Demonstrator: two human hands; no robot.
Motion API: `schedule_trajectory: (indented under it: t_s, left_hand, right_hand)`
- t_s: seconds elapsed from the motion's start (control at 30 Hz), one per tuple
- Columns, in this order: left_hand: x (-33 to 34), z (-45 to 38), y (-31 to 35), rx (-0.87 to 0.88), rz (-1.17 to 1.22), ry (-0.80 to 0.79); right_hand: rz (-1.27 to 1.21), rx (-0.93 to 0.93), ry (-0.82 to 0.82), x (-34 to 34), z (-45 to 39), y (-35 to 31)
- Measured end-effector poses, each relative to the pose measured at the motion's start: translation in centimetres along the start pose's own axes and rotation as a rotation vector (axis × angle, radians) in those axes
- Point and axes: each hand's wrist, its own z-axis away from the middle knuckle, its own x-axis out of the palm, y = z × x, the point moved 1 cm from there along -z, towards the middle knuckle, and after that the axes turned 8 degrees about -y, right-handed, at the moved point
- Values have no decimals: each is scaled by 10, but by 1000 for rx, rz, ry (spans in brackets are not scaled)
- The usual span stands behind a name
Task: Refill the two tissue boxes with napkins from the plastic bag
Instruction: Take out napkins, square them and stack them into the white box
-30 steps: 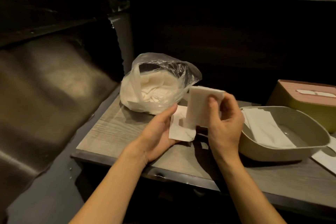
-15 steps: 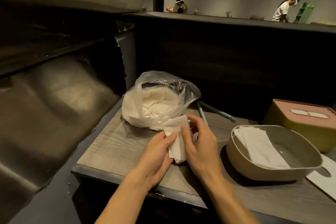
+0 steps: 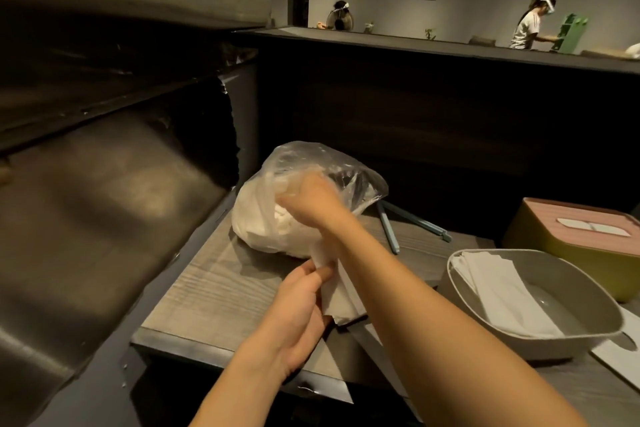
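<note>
A clear plastic bag (image 3: 263, 218) full of white napkins sits at the table's far left. My right hand (image 3: 308, 198) reaches into the bag's mouth; its fingers are hidden behind the plastic. My left hand (image 3: 298, 308) holds a small stack of white napkins (image 3: 341, 298) in front of the bag, under my right forearm. An open grey tissue box (image 3: 575, 340) with a few napkins (image 3: 502, 291) inside stands at the right. Behind it stands a second tissue box (image 3: 540, 239), yellow-green with a pink slotted lid, closed.
The wooden table (image 3: 214, 291) ends in an edge close to me. A pair of blue-grey tongs (image 3: 412, 222) lies behind the bag. A dark partition rises behind the table, and a padded bench lies at the left. A white sheet (image 3: 620, 354) lies beside the grey box.
My right hand let go of the napkin stack and moved up into the bag. My left hand now holds the stack alone. The camera has tilted up.
</note>
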Motion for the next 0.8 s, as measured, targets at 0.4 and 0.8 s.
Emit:
schedule_trajectory:
  t_s: [0.4, 0.8]
  left_hand:
    - [5, 1, 3, -11, 4, -4]
    - [6, 2, 6, -46, 1, 11]
  right_hand:
    - [119, 67, 255, 17, -27, 5]
    - [766, -236, 306, 18, -27, -4]
